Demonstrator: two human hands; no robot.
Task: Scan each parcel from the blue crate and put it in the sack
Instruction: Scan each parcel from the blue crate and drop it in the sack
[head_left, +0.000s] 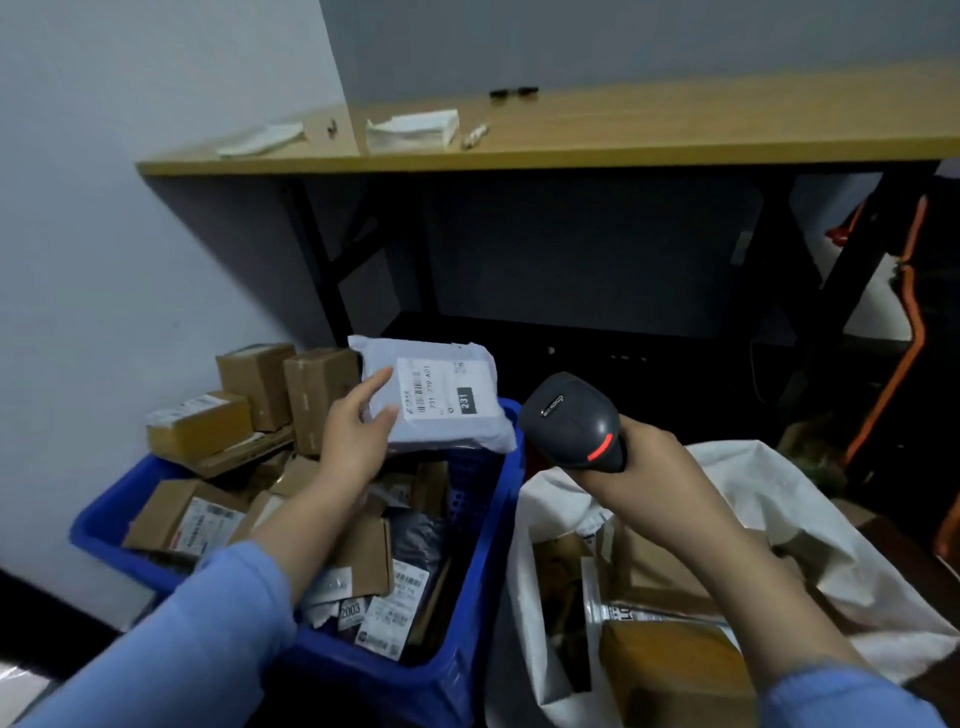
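The parcel (436, 400), a pale grey soft mailer, is held above the far end of the blue crate (483, 519), label (441, 387) facing up. Two fingers (376, 387) of the left hand (358, 431) lie on its top face at the left edge, pinching it against the digits below, which the mailer hides. They sit just beside the printed barcode without covering it. The right hand (649, 457) is wrapped round the handle of a black scanner (571, 421); its fingers are mostly hidden behind the handle, so I cannot tell exactly how they lie. The scanner's head is just beside the parcel's right edge, and a red strip glows on its back. The step in hand looks like the scan itself. The scanning window faces away from view, so whether it is aimed at the barcode cannot be told. The next move likely calls for tilting the scanner down onto the label, or turning the label toward it. After that, the parcel goes right, into the open white sack (779, 478), where other packages already lie. Many boxes and mailers remain in the crate.
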